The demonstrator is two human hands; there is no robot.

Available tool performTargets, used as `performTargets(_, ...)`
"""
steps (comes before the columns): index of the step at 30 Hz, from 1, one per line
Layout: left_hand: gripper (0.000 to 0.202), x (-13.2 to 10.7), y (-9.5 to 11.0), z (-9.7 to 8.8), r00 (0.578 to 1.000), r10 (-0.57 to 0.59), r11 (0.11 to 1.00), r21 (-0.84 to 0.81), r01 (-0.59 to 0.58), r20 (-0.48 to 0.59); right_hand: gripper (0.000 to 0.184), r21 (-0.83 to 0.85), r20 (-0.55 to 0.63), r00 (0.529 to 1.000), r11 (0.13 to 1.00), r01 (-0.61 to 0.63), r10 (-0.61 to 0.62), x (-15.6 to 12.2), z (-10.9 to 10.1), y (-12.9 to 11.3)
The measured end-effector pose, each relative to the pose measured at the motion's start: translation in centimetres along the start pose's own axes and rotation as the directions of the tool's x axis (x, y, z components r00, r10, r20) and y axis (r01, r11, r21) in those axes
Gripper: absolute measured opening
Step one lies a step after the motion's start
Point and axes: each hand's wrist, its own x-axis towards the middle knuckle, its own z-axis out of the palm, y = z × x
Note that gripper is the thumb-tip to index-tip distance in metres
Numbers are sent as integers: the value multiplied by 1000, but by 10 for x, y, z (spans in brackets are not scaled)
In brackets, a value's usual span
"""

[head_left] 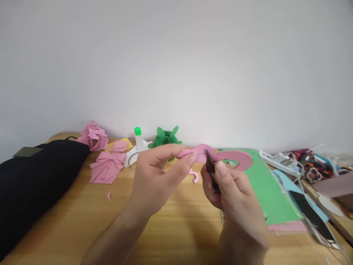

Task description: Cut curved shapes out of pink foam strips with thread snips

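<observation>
My left hand [158, 176] pinches one end of a curved strip of pink paper [239, 157] between thumb and fingers, above the table. Closed round a pair of dark scissors [211, 169], my right hand [231, 187] is at the middle of that strip. The scissor blades point up and touch the paper; whether they are parted I cannot tell. To the right the strip widens into a loop that passes over my right thumb. Beneath it, a small curled pink scrap [195, 176] rests on the wooden table [176, 224].
Along the wall stand pink folded paper shapes [107, 167], a glue stick [138, 137] with a green cap and a green pleated paper figure [166, 138]. A black bag [41, 184] covers the left side. Green paper sheets [271, 195] and clutter lie right. A pink scrap [109, 196] lies left.
</observation>
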Motion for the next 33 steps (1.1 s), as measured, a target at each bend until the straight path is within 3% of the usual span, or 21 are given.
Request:
performTargets(6,13,2,3,2,1000,12,999,-33,-12,-25,51,16,3,1000,999,-27,27,0,1,0)
performTargets(18,16,2,8,0,997,-2,997,77,8,-80,51,-93,52,999,996,10,-5,0,0,-3)
performTargets(25,7,3,5,-2,995,-17,999,40,13,101,48,10,-4,1000,1000,-19,19,0,1,1)
performTargets(33,18,1,6,-3,996,-21,994,108,11,87,48,-1,23,999,1000,-28,29,0,1,0)
